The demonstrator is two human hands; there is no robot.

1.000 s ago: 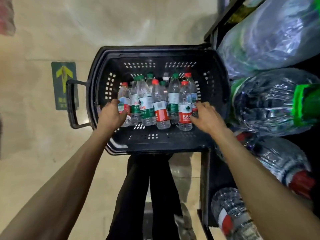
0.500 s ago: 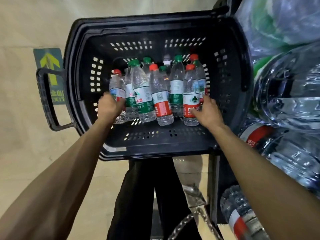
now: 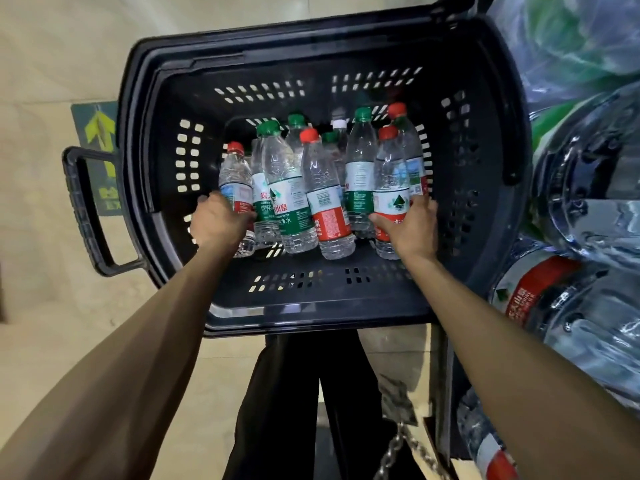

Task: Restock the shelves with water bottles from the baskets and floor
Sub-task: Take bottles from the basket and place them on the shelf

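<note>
Water bottles (image 3: 311, 188) gripped inside a black basket (image 3: 311, 306)
The leftmost bottle (image 3: 235, 174) is clasped by curled fingers of the left hand (image 3: 221, 221), a red-labelled bottle (image 3: 389, 178) by those of the right hand (image 3: 410, 225); large jugs (image 3: 588, 202) (red and green labels) are crowded just beside the basket at three o'clock.

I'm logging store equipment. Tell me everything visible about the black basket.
The black basket looks like hard plastic: rectangular, round-cornered, with a thick stepped rim and rows of small slots through its walls and bottom. A looped handle juts from its left end. It sits open beside large water jugs and holds a cluster of water bottles, capped red, green and white, mostly leaning. Reaching inside, the left hand grips the leftmost bottle and the right hand a red-labelled bottle.
</note>
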